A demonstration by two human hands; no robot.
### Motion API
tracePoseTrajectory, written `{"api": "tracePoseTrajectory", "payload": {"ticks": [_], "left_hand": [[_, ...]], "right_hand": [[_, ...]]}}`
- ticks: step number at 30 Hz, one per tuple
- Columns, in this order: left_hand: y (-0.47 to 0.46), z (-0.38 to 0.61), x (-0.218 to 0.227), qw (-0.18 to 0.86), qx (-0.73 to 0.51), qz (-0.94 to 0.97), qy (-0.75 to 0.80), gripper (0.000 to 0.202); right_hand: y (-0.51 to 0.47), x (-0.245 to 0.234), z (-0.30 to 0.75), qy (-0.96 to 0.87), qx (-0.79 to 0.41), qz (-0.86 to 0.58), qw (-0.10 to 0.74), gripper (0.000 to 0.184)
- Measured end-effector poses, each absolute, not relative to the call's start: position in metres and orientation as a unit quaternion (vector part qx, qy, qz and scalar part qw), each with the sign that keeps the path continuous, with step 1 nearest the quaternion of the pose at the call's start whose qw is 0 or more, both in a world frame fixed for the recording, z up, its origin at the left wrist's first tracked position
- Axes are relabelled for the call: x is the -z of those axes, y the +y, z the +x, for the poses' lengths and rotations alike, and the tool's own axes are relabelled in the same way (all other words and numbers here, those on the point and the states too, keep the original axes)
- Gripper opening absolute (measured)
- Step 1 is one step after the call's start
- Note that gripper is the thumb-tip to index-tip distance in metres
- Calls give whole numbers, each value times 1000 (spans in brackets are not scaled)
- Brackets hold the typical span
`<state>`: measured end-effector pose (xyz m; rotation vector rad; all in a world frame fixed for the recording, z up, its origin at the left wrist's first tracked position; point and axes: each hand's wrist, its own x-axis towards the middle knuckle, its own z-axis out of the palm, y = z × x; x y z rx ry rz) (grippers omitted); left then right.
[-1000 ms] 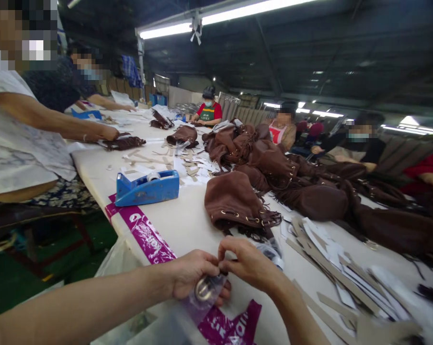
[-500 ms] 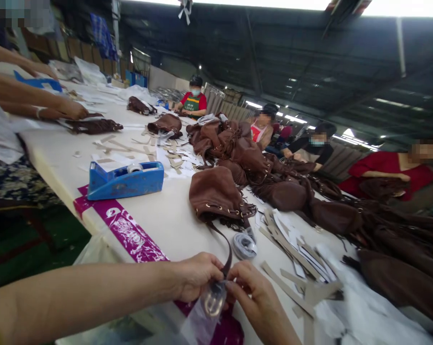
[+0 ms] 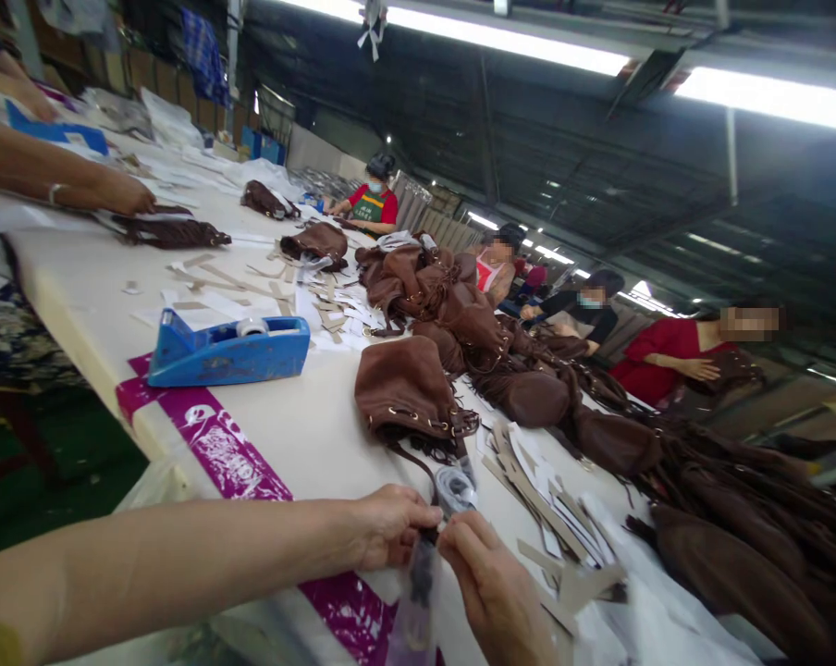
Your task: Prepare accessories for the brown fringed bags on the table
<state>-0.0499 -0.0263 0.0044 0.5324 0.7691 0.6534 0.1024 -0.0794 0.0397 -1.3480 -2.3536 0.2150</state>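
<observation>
My left hand and my right hand meet at the near edge of the long white table. Both pinch the end of a thin brown strap that runs back to a brown fringed leather bag. A clear plastic wrap hangs from my fingers over the strap end. A small plastic-wrapped ring lies just beyond my hands.
A blue tape dispenser sits to the left above a purple printed strip. Brown bags are heaped along the table's middle and right. Cardboard strips lie at the right. Other people sit around the table; a co-worker's hand is at the far left.
The camera swung right and up. The plastic-wrapped buckle I held a second ago now hangs lower as a blurred wrap, and my fingers have moved onto the strap end.
</observation>
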Motion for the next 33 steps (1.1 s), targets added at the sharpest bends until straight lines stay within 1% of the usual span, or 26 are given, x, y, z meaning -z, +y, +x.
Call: {"api": "tracePoseTrajectory", "payload": {"ticks": [3, 8, 12, 16, 19, 24, 26, 30, 33], "left_hand": [[-26, -49, -6, 845, -313, 231, 368, 45], [-12, -51, -15, 874, -294, 180, 343, 32], [2, -53, -12, 890, -296, 190, 291, 36], [3, -51, -6, 882, -304, 227, 280, 42], [-1, -48, -5, 871, -320, 237, 289, 44], [-5, -50, -8, 864, -323, 243, 300, 40], [-3, -54, -10, 875, -305, 235, 293, 40], [2, -60, -10, 915, -230, 203, 262, 33], [5, -59, -8, 916, -266, 119, 277, 35]], "right_hand": [[-74, -39, 107, -846, 4, -504, 173, 23], [-73, -41, 110, -863, 33, -488, 130, 23], [-73, -36, 111, -864, 26, -487, 126, 26], [-72, -33, 114, -866, 26, -485, 118, 27], [-69, -38, 114, -873, 71, -471, 108, 26], [-51, -55, 104, -878, 142, -447, 93, 30], [-41, -62, 99, -877, 145, -453, 69, 30], [-25, -72, 96, -882, 132, -453, 13, 26], [-20, -74, 96, -890, 103, -444, 1, 26]]}}
